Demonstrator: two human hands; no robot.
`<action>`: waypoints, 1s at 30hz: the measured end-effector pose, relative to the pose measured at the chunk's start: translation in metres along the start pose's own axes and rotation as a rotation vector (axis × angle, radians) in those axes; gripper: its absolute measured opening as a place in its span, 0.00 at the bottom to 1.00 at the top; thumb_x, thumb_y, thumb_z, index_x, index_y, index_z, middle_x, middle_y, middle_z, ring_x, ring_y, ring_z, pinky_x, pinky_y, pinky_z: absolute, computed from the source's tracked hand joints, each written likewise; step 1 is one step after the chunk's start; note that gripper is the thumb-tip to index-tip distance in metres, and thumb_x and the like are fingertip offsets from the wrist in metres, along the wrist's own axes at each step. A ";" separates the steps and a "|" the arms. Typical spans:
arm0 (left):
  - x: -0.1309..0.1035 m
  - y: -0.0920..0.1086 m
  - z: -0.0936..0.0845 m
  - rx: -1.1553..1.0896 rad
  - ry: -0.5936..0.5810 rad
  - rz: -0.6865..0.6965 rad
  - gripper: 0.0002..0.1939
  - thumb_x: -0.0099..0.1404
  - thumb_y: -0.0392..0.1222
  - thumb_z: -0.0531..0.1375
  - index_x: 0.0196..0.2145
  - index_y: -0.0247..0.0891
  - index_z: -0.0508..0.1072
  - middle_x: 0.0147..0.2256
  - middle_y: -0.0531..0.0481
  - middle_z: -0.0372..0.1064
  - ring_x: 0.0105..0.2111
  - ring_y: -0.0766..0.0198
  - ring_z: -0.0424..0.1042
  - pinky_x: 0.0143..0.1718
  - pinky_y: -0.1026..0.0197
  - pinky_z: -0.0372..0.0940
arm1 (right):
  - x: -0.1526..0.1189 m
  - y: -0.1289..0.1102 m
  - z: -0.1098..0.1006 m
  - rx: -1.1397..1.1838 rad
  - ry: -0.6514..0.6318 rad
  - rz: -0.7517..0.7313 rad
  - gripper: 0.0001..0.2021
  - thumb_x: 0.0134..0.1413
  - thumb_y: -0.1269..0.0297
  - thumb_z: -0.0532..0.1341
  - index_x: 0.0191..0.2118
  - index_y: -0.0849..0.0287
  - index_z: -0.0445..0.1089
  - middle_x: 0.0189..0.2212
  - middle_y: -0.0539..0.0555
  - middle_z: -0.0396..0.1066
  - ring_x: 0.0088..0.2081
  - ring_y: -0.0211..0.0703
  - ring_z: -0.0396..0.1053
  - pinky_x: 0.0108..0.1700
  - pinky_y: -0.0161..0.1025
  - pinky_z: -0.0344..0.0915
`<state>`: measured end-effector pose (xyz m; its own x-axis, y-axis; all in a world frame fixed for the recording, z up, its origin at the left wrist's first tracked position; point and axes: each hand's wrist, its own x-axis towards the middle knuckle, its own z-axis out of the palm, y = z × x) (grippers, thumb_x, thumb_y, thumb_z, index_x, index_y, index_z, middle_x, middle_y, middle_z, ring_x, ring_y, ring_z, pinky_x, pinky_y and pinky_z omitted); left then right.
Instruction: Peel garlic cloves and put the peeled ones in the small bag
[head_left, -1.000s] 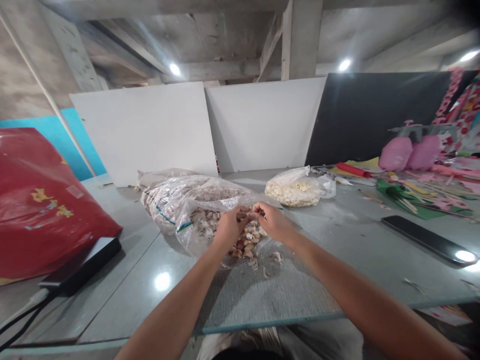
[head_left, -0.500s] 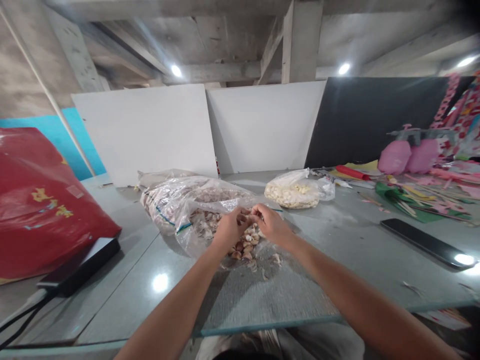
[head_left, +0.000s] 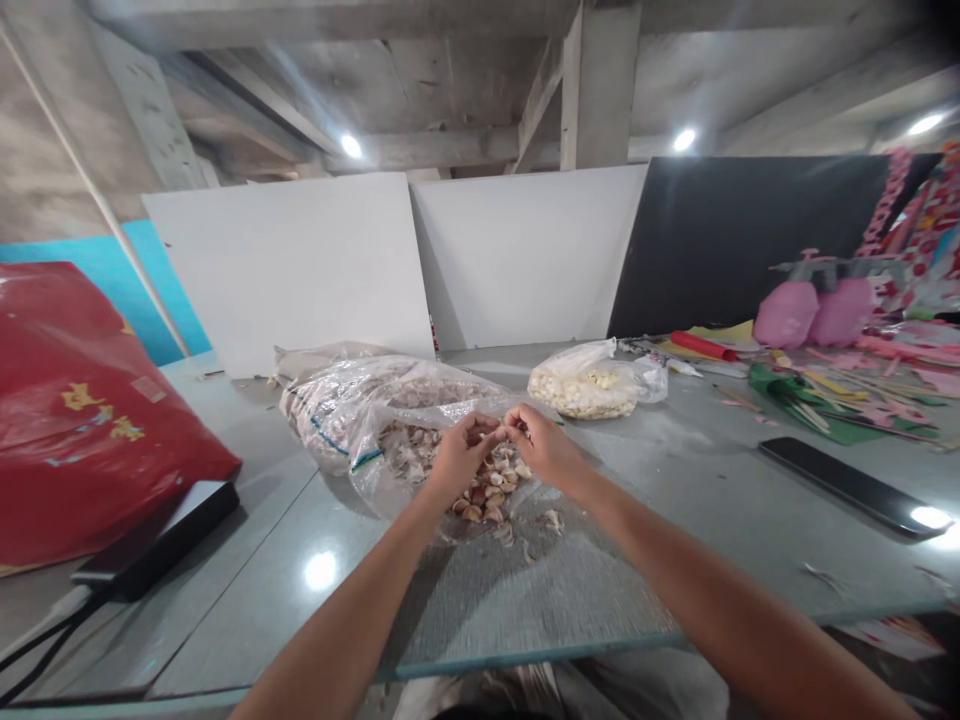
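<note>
Unpeeled garlic cloves [head_left: 489, 497] lie in the mouth of a large clear plastic bag [head_left: 382, 490], with papery skins [head_left: 409, 452] beside them. Just above this pile, my left hand [head_left: 465, 450] and my right hand [head_left: 541, 446] meet at the fingertips. Both hands are closed in a pinch around something small, probably a garlic clove, mostly hidden by the fingers. Behind my right hand sits a smaller clear bag [head_left: 581, 392] filled with pale peeled cloves. A few loose skin flakes [head_left: 553, 520] are scattered on the table near the pile.
At the left stand a red bag [head_left: 97, 420] and a black box with cables [head_left: 161, 535]. On the right are a black phone-like slab [head_left: 847, 485], green paper with sticks [head_left: 840, 405] and pink spray bottles [head_left: 787, 315]. White boards [head_left: 300, 270] lean along the back.
My fingertips have shifted slightly against each other over the garlic pile. The bags and cloves stay where they were; the camera view has tilted a little.
</note>
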<state>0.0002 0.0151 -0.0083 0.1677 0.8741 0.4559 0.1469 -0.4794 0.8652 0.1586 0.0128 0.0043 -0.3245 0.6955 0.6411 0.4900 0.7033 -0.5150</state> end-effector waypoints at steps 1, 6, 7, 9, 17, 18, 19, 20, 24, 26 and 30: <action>0.001 -0.001 0.000 -0.012 0.008 -0.012 0.19 0.53 0.52 0.60 0.37 0.35 0.67 0.27 0.52 0.67 0.20 0.72 0.62 0.19 0.69 0.59 | 0.000 -0.001 0.000 -0.003 0.001 0.000 0.04 0.55 0.65 0.51 0.32 0.58 0.59 0.28 0.49 0.64 0.30 0.37 0.61 0.34 0.33 0.54; 0.002 0.000 -0.001 -0.019 -0.011 -0.085 0.26 0.53 0.53 0.60 0.46 0.34 0.68 0.26 0.51 0.68 0.18 0.72 0.61 0.18 0.68 0.59 | 0.000 -0.003 0.000 -0.022 -0.012 0.006 0.04 0.56 0.65 0.49 0.33 0.57 0.58 0.27 0.49 0.63 0.29 0.37 0.60 0.32 0.33 0.54; 0.002 0.001 -0.002 -0.010 -0.026 -0.086 0.26 0.53 0.53 0.59 0.45 0.34 0.69 0.25 0.51 0.68 0.18 0.72 0.61 0.19 0.68 0.59 | -0.001 -0.003 0.000 -0.024 -0.017 0.011 0.04 0.56 0.65 0.49 0.33 0.57 0.58 0.27 0.49 0.63 0.29 0.37 0.59 0.32 0.33 0.54; 0.002 0.002 -0.003 0.009 -0.062 -0.074 0.24 0.54 0.53 0.58 0.44 0.33 0.71 0.22 0.52 0.66 0.18 0.71 0.60 0.19 0.68 0.59 | -0.001 -0.004 0.000 -0.029 -0.028 0.019 0.04 0.56 0.65 0.49 0.33 0.57 0.58 0.27 0.49 0.62 0.28 0.37 0.59 0.32 0.33 0.54; 0.005 0.002 -0.005 -0.131 0.062 -0.095 0.23 0.51 0.53 0.61 0.40 0.33 0.70 0.22 0.55 0.64 0.18 0.72 0.60 0.19 0.67 0.60 | -0.001 -0.003 0.003 -0.021 -0.013 0.010 0.05 0.56 0.65 0.48 0.34 0.57 0.58 0.26 0.48 0.61 0.27 0.37 0.58 0.31 0.33 0.53; 0.005 0.003 -0.005 -0.176 0.077 -0.106 0.24 0.51 0.53 0.61 0.40 0.34 0.69 0.23 0.55 0.64 0.18 0.73 0.60 0.19 0.67 0.60 | -0.001 -0.003 0.003 -0.017 -0.012 0.005 0.05 0.56 0.65 0.48 0.34 0.57 0.58 0.26 0.48 0.61 0.27 0.37 0.58 0.31 0.33 0.53; 0.004 0.005 -0.004 -0.217 0.092 -0.115 0.24 0.50 0.53 0.61 0.40 0.34 0.69 0.24 0.55 0.64 0.18 0.73 0.60 0.19 0.67 0.60 | -0.002 -0.003 0.003 -0.013 -0.008 0.003 0.05 0.56 0.65 0.48 0.34 0.57 0.58 0.26 0.48 0.61 0.27 0.37 0.58 0.31 0.33 0.53; 0.004 0.006 -0.004 -0.253 0.106 -0.123 0.24 0.50 0.53 0.62 0.40 0.34 0.69 0.25 0.55 0.64 0.18 0.74 0.60 0.19 0.68 0.60 | -0.002 -0.003 0.003 -0.010 -0.007 0.004 0.05 0.57 0.65 0.48 0.34 0.57 0.58 0.26 0.48 0.61 0.27 0.37 0.58 0.31 0.33 0.53; 0.004 0.009 -0.005 -0.353 0.168 -0.108 0.23 0.52 0.53 0.60 0.41 0.35 0.68 0.27 0.54 0.64 0.18 0.76 0.59 0.19 0.69 0.60 | -0.001 -0.005 0.001 -0.010 -0.009 0.023 0.04 0.56 0.65 0.49 0.34 0.57 0.58 0.26 0.48 0.62 0.27 0.36 0.59 0.31 0.33 0.54; 0.004 0.009 -0.008 -0.375 0.210 -0.094 0.23 0.53 0.53 0.59 0.42 0.36 0.68 0.26 0.55 0.63 0.18 0.76 0.58 0.20 0.70 0.59 | -0.001 -0.004 0.001 -0.010 -0.003 0.023 0.04 0.56 0.66 0.49 0.34 0.58 0.58 0.26 0.48 0.62 0.27 0.36 0.59 0.32 0.33 0.54; 0.007 0.007 -0.013 -0.303 0.209 -0.101 0.25 0.54 0.54 0.58 0.45 0.36 0.67 0.22 0.56 0.62 0.18 0.74 0.59 0.21 0.69 0.60 | -0.002 -0.002 0.002 -0.014 -0.001 -0.013 0.05 0.55 0.65 0.50 0.34 0.58 0.62 0.28 0.50 0.65 0.30 0.37 0.62 0.33 0.33 0.56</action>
<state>-0.0104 0.0190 0.0033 -0.0394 0.9279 0.3707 -0.1473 -0.3723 0.9163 0.1568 0.0099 0.0031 -0.3322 0.6862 0.6471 0.4970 0.7104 -0.4983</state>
